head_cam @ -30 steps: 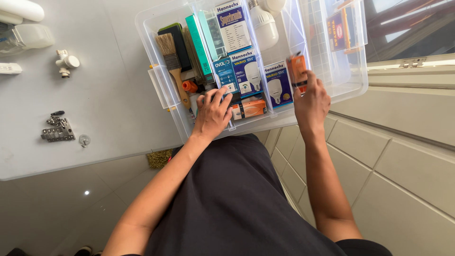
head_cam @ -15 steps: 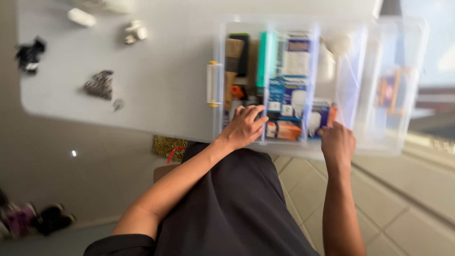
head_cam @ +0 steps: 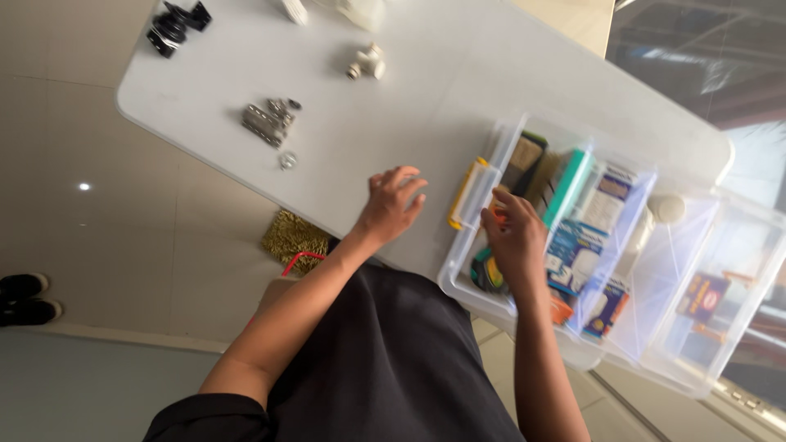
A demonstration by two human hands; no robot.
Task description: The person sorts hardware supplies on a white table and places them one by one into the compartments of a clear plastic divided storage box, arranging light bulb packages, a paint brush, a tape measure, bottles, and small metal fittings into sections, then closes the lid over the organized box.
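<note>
A clear plastic storage box with a yellow latch sits on the white table, its lid folded open to the right. Inside are blue-and-white bulb cartons, a teal carton, a brush and a white bulb. My right hand reaches into the box's left end, fingers curled down over the contents; a bit of orange shows at its fingertips, and what it grips is hidden. My left hand rests on the table just left of the box, fingers spread, holding nothing.
On the table to the left lie a cluster of metal fittings, a small washer, a white plastic fitting and a black part. Below the table edge sit a golden object and black shoes on the floor.
My left hand has come out of the box and moved left onto the table. My right hand has shifted from the box's right front to its left end. The view has swung round.
</note>
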